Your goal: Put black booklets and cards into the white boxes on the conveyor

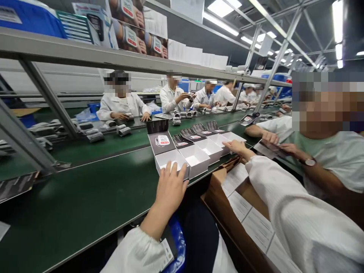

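Note:
A row of open white gift-style boxes with dark printed lids stands on the green conveyor belt (113, 193). My left hand (172, 185) is at the front of the nearest box (160, 161), fingers spread over its edge. Its flipped-up lid (162, 141) shows a picture of a white device. Beside it stands a second box (195, 159), whose inside looks bare. At the far end of the row, my right hand (240, 148) reaches with fingers stretched out against the last box (233, 137). Neither hand visibly grips anything.
A brown carton (224, 208) with white printed boxes (258, 227) stands below the belt's near edge. A co-worker's hands (284, 148) hold a dark card at right. Cuff-like devices (95, 134) lie across the belt. Overhead runs a shelf (85, 51).

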Demonstrator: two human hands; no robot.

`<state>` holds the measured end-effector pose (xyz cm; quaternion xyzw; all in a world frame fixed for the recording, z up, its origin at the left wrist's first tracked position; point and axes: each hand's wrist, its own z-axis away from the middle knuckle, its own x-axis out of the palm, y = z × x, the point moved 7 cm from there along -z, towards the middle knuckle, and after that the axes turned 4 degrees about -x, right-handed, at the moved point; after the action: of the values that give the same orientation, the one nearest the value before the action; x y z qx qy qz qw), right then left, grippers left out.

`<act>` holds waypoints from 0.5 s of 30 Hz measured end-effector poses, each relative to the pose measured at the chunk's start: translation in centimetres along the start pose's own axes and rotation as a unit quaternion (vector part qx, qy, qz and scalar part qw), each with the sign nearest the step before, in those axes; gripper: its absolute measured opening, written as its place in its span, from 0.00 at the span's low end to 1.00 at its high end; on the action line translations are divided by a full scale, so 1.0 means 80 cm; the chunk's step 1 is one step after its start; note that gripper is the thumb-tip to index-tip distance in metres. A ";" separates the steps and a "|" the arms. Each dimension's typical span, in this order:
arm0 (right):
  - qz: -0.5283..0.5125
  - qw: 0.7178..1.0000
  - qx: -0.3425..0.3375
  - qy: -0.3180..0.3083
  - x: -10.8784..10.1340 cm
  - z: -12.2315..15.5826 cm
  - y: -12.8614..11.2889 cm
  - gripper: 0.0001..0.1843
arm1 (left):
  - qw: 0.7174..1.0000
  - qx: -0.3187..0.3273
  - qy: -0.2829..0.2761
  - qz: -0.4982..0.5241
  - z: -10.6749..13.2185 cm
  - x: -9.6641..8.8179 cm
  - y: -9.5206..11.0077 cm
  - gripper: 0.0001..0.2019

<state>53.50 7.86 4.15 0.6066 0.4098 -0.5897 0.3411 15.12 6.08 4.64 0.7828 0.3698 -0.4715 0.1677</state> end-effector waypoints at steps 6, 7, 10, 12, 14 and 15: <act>-0.011 0.990 -0.140 0.004 0.043 0.048 -0.084 0.30 | 0.994 -0.084 -0.043 -0.059 0.055 0.000 -0.050 0.22; -0.009 0.985 -0.172 0.019 0.045 0.066 -0.106 0.30 | 0.993 -0.090 -0.034 -0.062 0.075 -0.010 -0.067 0.18; -0.004 0.967 -0.247 0.061 0.046 0.124 -0.181 0.28 | 0.993 -0.096 -0.006 -0.073 0.137 -0.043 -0.126 0.10; -0.004 0.960 -0.268 0.085 0.047 0.158 -0.230 0.28 | 0.991 -0.105 0.021 -0.085 0.173 -0.064 -0.167 0.11; -0.003 0.956 -0.273 0.110 0.047 0.181 -0.273 0.28 | 0.987 -0.120 0.043 -0.099 0.201 -0.081 -0.200 0.12; -0.001 0.955 -0.273 0.119 0.046 0.189 -0.291 0.28 | 0.985 -0.128 0.045 -0.105 0.211 -0.087 -0.213 0.13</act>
<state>25.90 4.68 1.04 0.5558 0.5936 -0.3788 0.4419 -9.75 4.24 3.70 0.7325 0.5139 -0.3997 0.1992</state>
